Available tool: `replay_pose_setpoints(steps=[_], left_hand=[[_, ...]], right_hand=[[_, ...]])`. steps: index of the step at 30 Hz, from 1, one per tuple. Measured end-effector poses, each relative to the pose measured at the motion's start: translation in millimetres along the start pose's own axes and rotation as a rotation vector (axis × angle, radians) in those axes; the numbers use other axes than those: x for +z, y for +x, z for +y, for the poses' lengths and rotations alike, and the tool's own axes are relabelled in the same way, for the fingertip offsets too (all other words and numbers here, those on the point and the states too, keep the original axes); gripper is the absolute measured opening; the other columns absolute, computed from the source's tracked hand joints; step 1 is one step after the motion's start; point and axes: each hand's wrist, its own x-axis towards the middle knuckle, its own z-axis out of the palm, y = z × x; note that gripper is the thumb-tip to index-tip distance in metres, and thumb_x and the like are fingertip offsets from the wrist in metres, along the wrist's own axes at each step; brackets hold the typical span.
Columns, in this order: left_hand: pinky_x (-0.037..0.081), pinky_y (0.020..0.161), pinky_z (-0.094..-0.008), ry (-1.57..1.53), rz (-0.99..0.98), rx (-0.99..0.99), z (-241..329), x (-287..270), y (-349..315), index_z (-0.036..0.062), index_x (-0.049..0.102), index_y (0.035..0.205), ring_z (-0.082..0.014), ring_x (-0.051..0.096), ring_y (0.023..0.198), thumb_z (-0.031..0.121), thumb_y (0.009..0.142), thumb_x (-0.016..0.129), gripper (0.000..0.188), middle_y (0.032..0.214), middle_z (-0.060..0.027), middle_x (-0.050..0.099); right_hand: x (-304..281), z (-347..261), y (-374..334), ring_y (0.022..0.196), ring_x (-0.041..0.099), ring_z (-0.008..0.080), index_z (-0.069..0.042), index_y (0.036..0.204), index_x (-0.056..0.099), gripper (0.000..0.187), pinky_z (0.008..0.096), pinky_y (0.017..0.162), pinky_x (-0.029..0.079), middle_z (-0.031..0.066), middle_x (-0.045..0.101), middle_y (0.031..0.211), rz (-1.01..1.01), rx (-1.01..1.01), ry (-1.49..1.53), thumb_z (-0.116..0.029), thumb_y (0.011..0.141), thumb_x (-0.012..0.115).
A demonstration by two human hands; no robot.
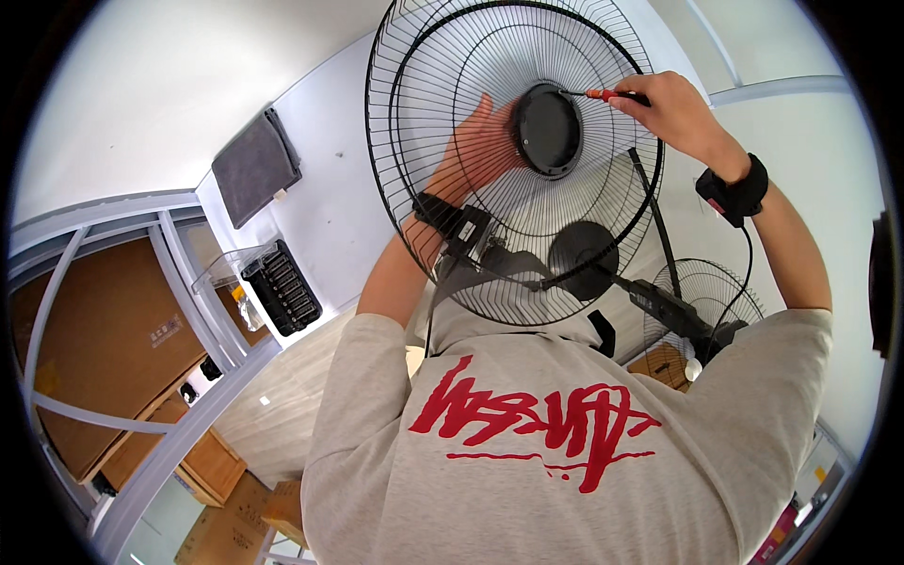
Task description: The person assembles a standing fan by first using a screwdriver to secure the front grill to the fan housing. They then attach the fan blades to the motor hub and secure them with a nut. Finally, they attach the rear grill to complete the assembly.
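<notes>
A round black wire fan grille stands in front of me, with a black disc at its centre. My right hand is closed around the handle of a red and black screwdriver. Its thin shaft points left, and the tip meets the upper rim of the disc. Behind the wires, my left hand lies against the back of the grille beside the disc. Its fingers are stretched out, some of them hidden by the disc. Below, a dark round part shows through the wires.
On the white table to the left lie a folded dark grey cloth and a black socket set case with a clear lid. A second wire grille sits low on the right. Cardboard boxes stand beyond the metal frame.
</notes>
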Motion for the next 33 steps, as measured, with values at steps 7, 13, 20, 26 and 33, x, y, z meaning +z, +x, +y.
replay_pose_setpoints(steps=[7, 13, 20, 26, 33], left_hand=[[0.025, 0.113, -0.0494, -0.548, 0.088, -0.024, 2.7, 12.0, 0.9, 0.0091, 0.044, 0.140, -0.0201, 0.044, 0.129, 0.049, 0.095, 0.043, 0.060, 0.143, -0.0063, 0.046], [0.024, 0.114, -0.0479, -0.001, -0.037, -0.019, 2.4, -2.0, 0.0, 0.0091, 0.048, 0.137, -0.0209, 0.047, 0.126, 0.046, 0.094, 0.046, 0.057, 0.137, -0.0064, 0.052], [0.028, 0.111, -0.0481, -0.057, 0.081, -0.033, 2.5, 1.9, -1.2, 0.0079, 0.054, 0.132, -0.0243, 0.054, 0.117, 0.044, 0.087, 0.057, 0.057, 0.127, -0.0087, 0.060], [0.032, 0.108, -0.0479, -0.332, 0.002, -0.121, 14.0, -20.6, 2.9, 0.0072, 0.051, 0.135, -0.0255, 0.052, 0.119, 0.042, 0.086, 0.057, 0.060, 0.135, -0.0107, 0.053], [0.039, 0.102, -0.0493, -0.015, 0.088, 0.043, 14.5, -20.1, -2.0, 0.0072, 0.045, 0.140, -0.0255, 0.045, 0.128, 0.047, 0.085, 0.057, 0.069, 0.147, -0.0154, 0.038]], right_hand=[[2.2, 7.4, -0.3, 0.066, 0.062, 0.0289, -0.007, 0.094, 0.067, 0.022, 0.0378, 0.062, 0.049, 0.0106, 0.065, 0.072, 0.025, -0.091, -0.130, -0.028, 0.089, 0.063], [-12.0, 5.2, -5.9, 0.077, 0.065, 0.0290, -0.007, 0.098, 0.065, 0.020, 0.0377, 0.069, 0.051, 0.0097, 0.067, 0.088, 0.132, -0.212, -0.290, -0.025, 0.090, 0.061], [15.3, 27.8, -52.6, 0.076, 0.064, 0.0334, -0.002, 0.105, 0.056, 0.025, 0.0400, 0.065, 0.049, 0.0152, 0.067, 0.086, 0.203, 0.400, 0.222, -0.026, 0.097, 0.053], [118.1, 55.6, -117.2, 0.076, 0.062, 0.0386, 0.001, 0.099, 0.053, 0.032, 0.0441, 0.068, 0.048, 0.0218, 0.064, 0.083, 0.433, 0.724, 0.366, -0.029, 0.093, 0.058], [174.3, 81.3, -142.4, 0.063, 0.057, 0.0185, 0.000, 0.090, 0.054, 0.041, 0.0329, 0.059, 0.046, 0.0065, 0.056, 0.070, 0.445, 1.063, 0.525, -0.036, 0.083, 0.072]])
